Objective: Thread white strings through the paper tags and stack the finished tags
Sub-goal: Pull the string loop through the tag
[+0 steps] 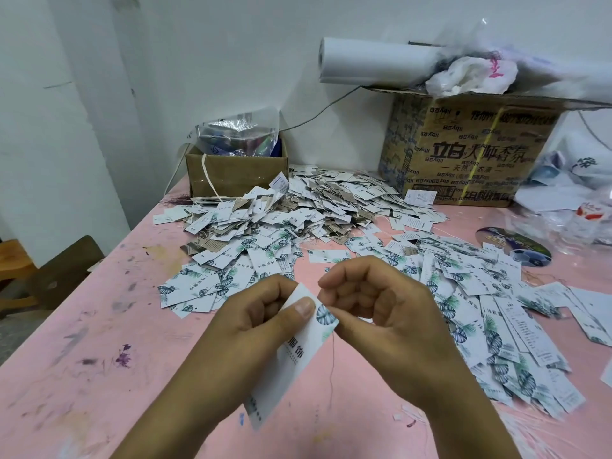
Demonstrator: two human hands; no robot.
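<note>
Pink table (82,326) is pretty scuffed, with paint smudges all over the left half. Upper middle there's a small cardboard box (231,175) stuffed with a clear plastic bag (238,134). Upper right is a big printed carton (470,154) with a white roll (374,61) and a crumpled white bag (470,76) on top. Round football-print card (513,246) sits at the right, wooden stool (16,260) at the far left edge.

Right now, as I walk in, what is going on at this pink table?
A person is working on one paper tag. The left hand holds it, thumb on its face. The right hand pinches a thin string at the tag's leaf-printed corner, and the string hangs down below. Heaps of tags cover the pink table behind; some near the small cardboard box show strings.
</note>
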